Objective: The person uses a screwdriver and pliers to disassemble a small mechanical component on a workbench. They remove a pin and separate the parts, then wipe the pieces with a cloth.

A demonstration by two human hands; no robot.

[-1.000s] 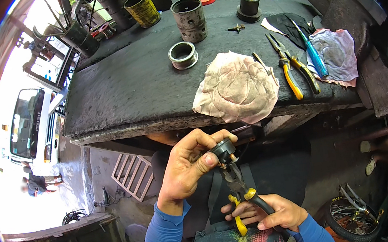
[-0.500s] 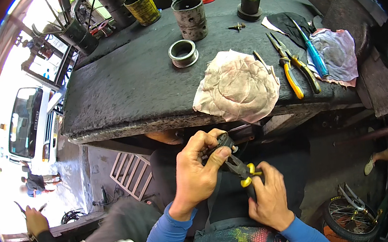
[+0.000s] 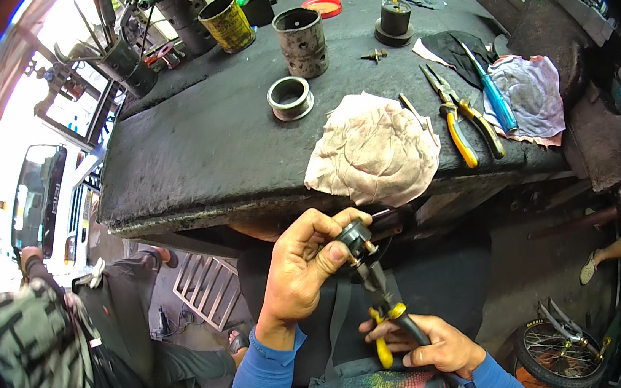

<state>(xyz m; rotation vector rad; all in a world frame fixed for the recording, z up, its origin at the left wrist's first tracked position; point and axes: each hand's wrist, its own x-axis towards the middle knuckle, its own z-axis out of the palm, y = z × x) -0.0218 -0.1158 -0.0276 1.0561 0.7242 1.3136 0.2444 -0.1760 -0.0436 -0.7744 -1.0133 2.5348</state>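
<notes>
Here's the left hand (image 3: 290, 281), thumb and bent fingers (image 3: 318, 224) pinched tight on a black round part (image 3: 354, 236), held up just short of the worktop (image 3: 191, 158) edge, over the lap. Up from below comes the right hand (image 3: 442, 344), its fingers curled loosely around the pliers (image 3: 380, 289), the handles spread. The pliers' nose is right up at the part's underside, by a copper-coloured stud (image 3: 354, 261); whether it bites, I can't tell! Some right fingers disappear behind the handles, and the left fingertips go out of sight behind the part. Over on the left, a co-worker (image 3: 35, 363) is cut off by the dark lens rim, face out of view.
</notes>
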